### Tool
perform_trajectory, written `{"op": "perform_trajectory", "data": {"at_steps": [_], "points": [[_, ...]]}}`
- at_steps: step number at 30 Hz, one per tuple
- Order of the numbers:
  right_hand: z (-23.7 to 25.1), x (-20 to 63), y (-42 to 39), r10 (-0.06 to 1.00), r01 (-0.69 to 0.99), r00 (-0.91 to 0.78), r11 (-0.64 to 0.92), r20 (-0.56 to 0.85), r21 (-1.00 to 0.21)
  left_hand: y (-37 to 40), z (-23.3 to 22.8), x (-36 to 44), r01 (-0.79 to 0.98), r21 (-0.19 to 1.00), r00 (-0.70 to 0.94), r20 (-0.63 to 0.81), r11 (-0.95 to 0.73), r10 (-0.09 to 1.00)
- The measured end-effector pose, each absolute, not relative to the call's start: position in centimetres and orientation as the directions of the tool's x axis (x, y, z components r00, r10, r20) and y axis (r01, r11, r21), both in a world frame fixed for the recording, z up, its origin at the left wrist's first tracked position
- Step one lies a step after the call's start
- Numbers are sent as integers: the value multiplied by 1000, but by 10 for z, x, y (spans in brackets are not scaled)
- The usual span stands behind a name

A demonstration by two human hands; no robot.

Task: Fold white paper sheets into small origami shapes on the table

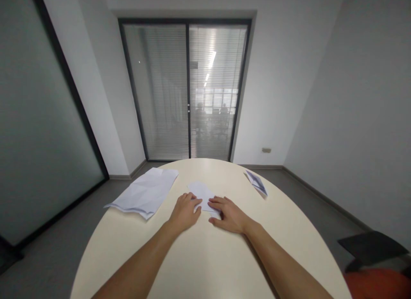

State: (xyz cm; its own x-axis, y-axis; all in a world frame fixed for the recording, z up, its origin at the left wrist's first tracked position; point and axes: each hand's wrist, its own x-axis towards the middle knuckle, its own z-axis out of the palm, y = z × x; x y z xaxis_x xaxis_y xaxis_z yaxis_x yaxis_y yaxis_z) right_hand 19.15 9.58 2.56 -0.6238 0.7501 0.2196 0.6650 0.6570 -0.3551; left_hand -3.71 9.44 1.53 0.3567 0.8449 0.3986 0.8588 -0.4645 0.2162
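A small folded sheet of white paper [203, 192] lies on the round cream table between my two hands. My left hand [185, 211] rests on its left side, fingers bent over the paper and thumb spread from the forefinger. From the right, my right hand [230, 214] lays its stretched fingers flat on the paper, thumb held apart below. A lower corner of the sheet shows under the right fingers. Parts of the paper are covered by both hands.
Larger creased white sheets [146, 192] lie at the table's left edge, partly overhanging. A folded paper piece [257, 183] sits near the right edge of the table [205, 264]. A black-and-orange chair [379, 282] stands at lower right. Beyond are glass doors [188, 93] with blinds.
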Motion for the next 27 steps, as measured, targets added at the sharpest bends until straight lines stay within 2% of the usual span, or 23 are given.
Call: {"op": "perform_trajectory", "data": {"at_steps": [7,16,21,27], "points": [[28,189,94,751,652,-608,658,257,-377,96,14,-38,845,252,354,399,-473,846],[24,191,96,740,638,-618,669,265,-380,99,0,-39,937,186,246,250,-296,936],[24,189,96,736,635,-615,675,283,-375,97,4,-40,919,186,297,254,-348,921],[22,190,98,730,631,-606,683,315,-369,95,7,-43,819,234,460,279,-524,843]]}}
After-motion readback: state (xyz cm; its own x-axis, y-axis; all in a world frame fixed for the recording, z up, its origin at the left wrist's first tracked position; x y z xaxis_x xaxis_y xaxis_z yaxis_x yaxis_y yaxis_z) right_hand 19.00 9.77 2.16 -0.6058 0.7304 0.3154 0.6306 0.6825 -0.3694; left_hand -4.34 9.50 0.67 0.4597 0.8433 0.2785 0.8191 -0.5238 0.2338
